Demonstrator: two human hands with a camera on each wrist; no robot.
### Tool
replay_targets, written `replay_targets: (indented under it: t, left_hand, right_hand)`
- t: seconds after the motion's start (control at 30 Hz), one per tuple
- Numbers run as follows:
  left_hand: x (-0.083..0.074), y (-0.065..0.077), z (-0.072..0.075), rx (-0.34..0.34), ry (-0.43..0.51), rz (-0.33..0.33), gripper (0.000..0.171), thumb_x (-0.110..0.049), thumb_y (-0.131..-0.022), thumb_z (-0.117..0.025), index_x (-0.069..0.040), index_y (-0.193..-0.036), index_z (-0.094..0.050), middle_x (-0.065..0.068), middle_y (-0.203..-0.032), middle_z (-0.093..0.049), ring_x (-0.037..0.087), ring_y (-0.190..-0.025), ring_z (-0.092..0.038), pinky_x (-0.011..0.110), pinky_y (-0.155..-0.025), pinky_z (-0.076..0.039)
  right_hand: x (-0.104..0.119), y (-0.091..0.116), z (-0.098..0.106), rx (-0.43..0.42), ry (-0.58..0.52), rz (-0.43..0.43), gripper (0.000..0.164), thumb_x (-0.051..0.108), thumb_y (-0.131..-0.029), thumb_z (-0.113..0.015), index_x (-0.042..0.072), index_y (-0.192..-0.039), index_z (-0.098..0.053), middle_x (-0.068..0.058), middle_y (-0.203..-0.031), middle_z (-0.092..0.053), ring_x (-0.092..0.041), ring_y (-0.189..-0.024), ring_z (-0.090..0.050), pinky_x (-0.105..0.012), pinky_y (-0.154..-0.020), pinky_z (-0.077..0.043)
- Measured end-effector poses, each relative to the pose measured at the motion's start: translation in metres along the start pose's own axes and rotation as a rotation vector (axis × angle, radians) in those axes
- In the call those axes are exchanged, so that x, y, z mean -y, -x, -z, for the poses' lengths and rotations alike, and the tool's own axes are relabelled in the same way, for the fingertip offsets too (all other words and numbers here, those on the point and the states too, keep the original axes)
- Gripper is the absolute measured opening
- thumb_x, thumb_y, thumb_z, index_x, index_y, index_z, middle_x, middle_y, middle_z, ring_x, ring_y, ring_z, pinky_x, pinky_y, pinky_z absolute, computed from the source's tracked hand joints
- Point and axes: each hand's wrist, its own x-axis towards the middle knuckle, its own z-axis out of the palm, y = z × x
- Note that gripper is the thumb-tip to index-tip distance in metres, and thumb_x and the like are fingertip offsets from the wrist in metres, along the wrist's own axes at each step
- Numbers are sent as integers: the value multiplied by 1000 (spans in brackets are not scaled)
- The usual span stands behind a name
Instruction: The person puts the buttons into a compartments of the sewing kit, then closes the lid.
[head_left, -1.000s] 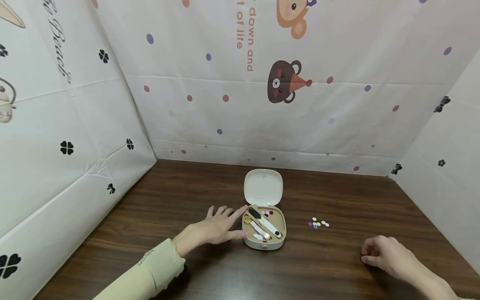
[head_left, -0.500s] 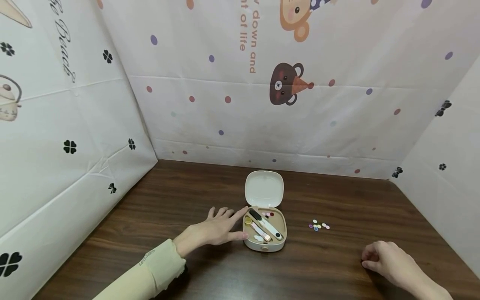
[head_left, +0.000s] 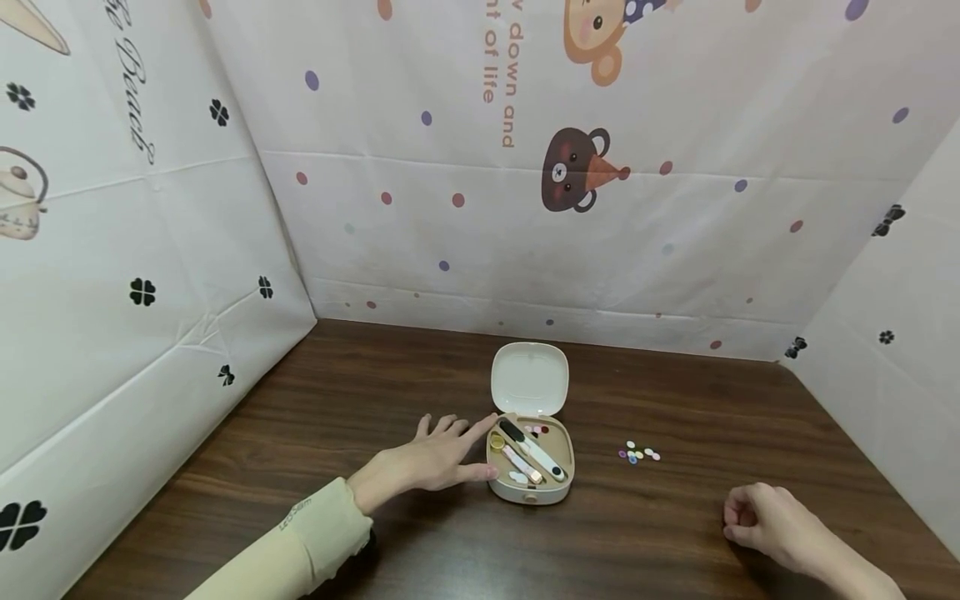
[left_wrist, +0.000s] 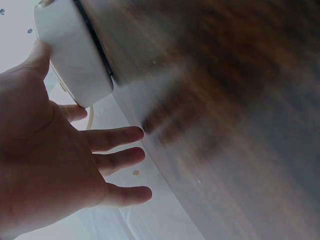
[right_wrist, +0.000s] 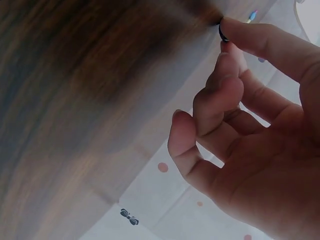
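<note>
Clearly, the right hand point(head_left: 772, 517) has a fine pinch: a small black disc point(right_wrist: 223, 32) sits right at the tips of thumb and forefinger, other fingers curled below. Whether its lower edge touches the table point(head_left: 637, 533) I cannot tell. So thin a piece would probably slip under a hard squeeze; a light, even hold on its edge should serve best.

The left hand point(head_left: 431, 462) lies spread wide, gripping nothing, with its straight thumb and forefinger touching the near side of the open case point(head_left: 513, 492). That light contact looks enough to steady it; pressing harder might shove it away from those fingers.

Between the two hands, ahead of the right fingertips and well apart from them, lie pale and coloured discs point(head_left: 639, 455). Low sweeps of the right knuckles could scatter these, so lifting over them seems wiser.
</note>
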Motion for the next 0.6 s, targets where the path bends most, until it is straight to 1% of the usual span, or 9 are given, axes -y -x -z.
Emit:
replay_targets:
  t: [0.17,0.4,0.5,0.6]
  left_hand:
    - [0,0,-1,-3,-4,1,82,-70,-90,-41,-31,-156,-12,15,-148,-42,39,-143,-29,70,-110,-15]
    - [0,-1,-2,-7,-11,-2,83,-71,-89,-40,-30,-156,-13,15,-148,-43,39,-143,-30,71,-109,-17]
    - [1,-1,-3,-7,-11,-3,83,-72,-89,-40,-30,-156,-12,15,-148,-43,39,-143,-29,71,-109,-16]
    - [2,-1,-3,-7,-7,-1,83,-72,-89,-40,-30,-156,-12,15,-148,-42,38,-143,-29,70,-110,-16]
  right_hand:
    - [-3,2,1,23,-59,53,22,12,-78,-76,14,-72,-55,8,-66,-52,4,-56,-39,-19,-49,-35]
    - [-5,3,1,59,-123,95,18,13,-80,-74,12,-72,-57,10,-65,-54,5,-57,-40,-19,-49,-35]
    - [-4,0,2,48,-136,114,17,14,-80,-73,13,-72,-58,12,-65,-54,6,-57,-41,-19,-50,-35]
    - [-2,-4,4,29,-172,155,16,14,-82,-72,14,-72,-60,14,-66,-54,7,-59,-41,-19,-51,-34]
